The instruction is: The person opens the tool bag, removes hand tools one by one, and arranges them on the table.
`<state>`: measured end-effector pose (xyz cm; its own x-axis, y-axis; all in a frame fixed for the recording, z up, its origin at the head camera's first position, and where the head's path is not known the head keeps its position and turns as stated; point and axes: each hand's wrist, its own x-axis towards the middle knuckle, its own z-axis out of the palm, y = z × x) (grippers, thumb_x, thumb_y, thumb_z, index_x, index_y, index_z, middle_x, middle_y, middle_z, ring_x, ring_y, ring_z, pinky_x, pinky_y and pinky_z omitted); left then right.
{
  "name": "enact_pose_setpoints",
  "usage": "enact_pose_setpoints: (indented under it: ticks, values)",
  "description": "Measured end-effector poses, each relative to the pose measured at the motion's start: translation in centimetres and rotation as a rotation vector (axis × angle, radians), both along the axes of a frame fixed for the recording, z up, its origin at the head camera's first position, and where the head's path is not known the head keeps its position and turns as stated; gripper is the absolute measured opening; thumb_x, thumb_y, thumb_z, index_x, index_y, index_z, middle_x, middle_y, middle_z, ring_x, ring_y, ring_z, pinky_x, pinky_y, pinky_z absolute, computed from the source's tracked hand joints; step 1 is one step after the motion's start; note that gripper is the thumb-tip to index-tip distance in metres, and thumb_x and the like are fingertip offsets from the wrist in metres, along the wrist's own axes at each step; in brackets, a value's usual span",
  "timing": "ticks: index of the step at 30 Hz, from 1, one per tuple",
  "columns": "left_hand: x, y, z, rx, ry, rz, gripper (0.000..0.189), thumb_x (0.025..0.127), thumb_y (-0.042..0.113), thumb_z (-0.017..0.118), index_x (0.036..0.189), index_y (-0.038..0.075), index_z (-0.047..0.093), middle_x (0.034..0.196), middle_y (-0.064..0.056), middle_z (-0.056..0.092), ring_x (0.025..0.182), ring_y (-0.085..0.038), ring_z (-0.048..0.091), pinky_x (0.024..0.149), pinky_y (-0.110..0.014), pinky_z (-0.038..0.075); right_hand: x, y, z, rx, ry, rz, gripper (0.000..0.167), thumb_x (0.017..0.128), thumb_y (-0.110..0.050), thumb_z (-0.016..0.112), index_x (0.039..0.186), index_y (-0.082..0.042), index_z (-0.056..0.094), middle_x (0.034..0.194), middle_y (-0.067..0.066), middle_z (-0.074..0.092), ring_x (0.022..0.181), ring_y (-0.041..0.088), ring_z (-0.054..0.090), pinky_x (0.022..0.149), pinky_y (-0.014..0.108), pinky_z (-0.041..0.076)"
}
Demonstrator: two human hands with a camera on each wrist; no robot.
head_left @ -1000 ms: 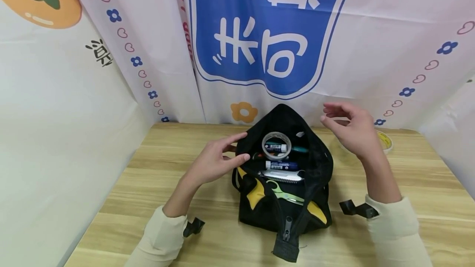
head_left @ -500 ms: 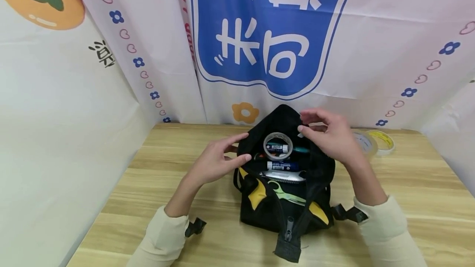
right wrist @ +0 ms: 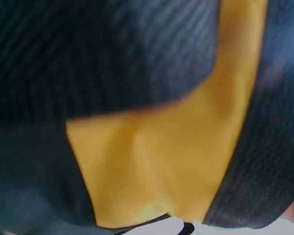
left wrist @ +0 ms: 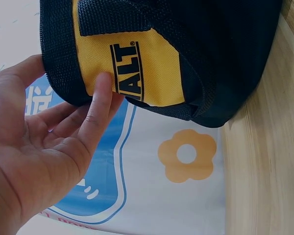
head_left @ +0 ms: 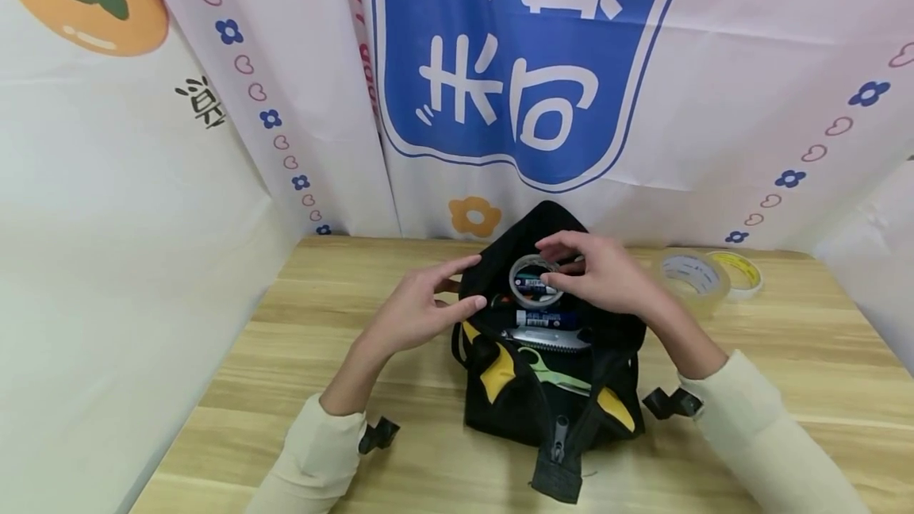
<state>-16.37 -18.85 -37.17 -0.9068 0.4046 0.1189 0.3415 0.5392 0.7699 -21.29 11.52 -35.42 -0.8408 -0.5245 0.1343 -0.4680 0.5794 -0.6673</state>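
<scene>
A black-and-yellow tool bag [head_left: 493,411] stands unzipped on the table. My left hand [head_left: 410,312] grips its left rim; in the left wrist view, fingers [left wrist: 99,105] press the yellow outer panel [left wrist: 157,66] while the thumb goes over the edge. My right hand [head_left: 603,272] reaches over the opening, thumb and fingers apart at the right side of a tape roll [head_left: 515,280], partly covering it. Contact there cannot be made out. Inside also lie glue sticks [head_left: 531,318], a utility knife [head_left: 546,337] and green-handled scissors [head_left: 550,373]. The bag's side fills the right wrist view.
Right of the bag, a wide clear tape roll [head_left: 689,280] and a narrower roll with a yellow inside [head_left: 743,272] lie on the wooden table [head_left: 286,387]. A printed curtain [head_left: 714,101] hangs close behind the bag.
My right hand has moved left and down, from above the tape rolls at the right to the roll in the bag. The left hand has stayed on the rim.
</scene>
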Motion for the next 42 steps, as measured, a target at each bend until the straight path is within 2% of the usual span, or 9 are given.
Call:
enact_pose_setpoints:
  ticks: [8, 14, 26, 35, 42]
  values:
    - [0.1, -0.1, 0.0, 0.006, 0.01, -0.004, 0.061, 0.102, 0.032, 0.074, 0.159, 0.019, 0.054, 0.16, -0.014, 0.056, 0.129, -0.034, 0.07, 0.091, -0.037, 0.067, -1.4, -1.0, -0.8, 0.107, 0.005, 0.103, 0.044, 0.099, -0.019, 0.077, 0.14, -0.004, 0.067, 0.132, 0.016, 0.074, 0.12, 0.035, 0.072, 0.103, 0.056, 0.06]
    - [0.2, -0.1, 0.0, 0.006, 0.009, -0.004, 0.061, 0.102, 0.032, 0.074, 0.159, 0.019, 0.055, 0.159, -0.014, 0.057, 0.128, -0.033, 0.071, 0.092, -0.037, 0.067, -2.2, -1.6, -2.2, 0.164, -0.01, 0.119, 0.046, 0.098, -0.019, 0.077, 0.14, -0.002, 0.067, 0.132, 0.017, 0.074, 0.121, 0.033, 0.072, 0.105, 0.054, 0.059]
    - [0.2, -0.3, -0.1, 0.003, 0.012, 0.0, 0.061, 0.103, 0.033, 0.074, 0.159, 0.022, 0.055, 0.161, -0.013, 0.056, 0.129, -0.033, 0.07, 0.092, -0.038, 0.067, -2.6, -2.8, -5.0, 0.144, -0.04, 0.125, 0.045, 0.097, -0.017, 0.078, 0.137, -0.001, 0.067, 0.125, 0.014, 0.076, 0.114, 0.028, 0.075, 0.099, 0.048, 0.063]
    - [0.2, -0.3, -0.1, -0.005, 0.015, 0.004, 0.06, 0.102, 0.032, 0.074, 0.159, 0.021, 0.055, 0.159, -0.013, 0.058, 0.128, -0.032, 0.071, 0.092, -0.038, 0.067, -2.6, -3.6, -6.8, 0.08, -0.087, 0.067, 0.043, 0.098, -0.014, 0.076, 0.137, 0.001, 0.066, 0.126, 0.017, 0.076, 0.114, 0.03, 0.076, 0.098, 0.047, 0.063]
    - [0.2, -0.3, -0.1, -0.013, 0.022, 0.008, 0.06, 0.102, 0.032, 0.074, 0.158, 0.02, 0.056, 0.159, -0.013, 0.058, 0.128, -0.032, 0.07, 0.092, -0.038, 0.067, -2.7, -4.3, -7.9, 0.036, -0.045, -0.024, 0.035, 0.093, -0.007, 0.08, 0.126, 0.003, 0.072, 0.112, 0.015, 0.08, 0.103, 0.027, 0.078, 0.091, 0.045, 0.064]
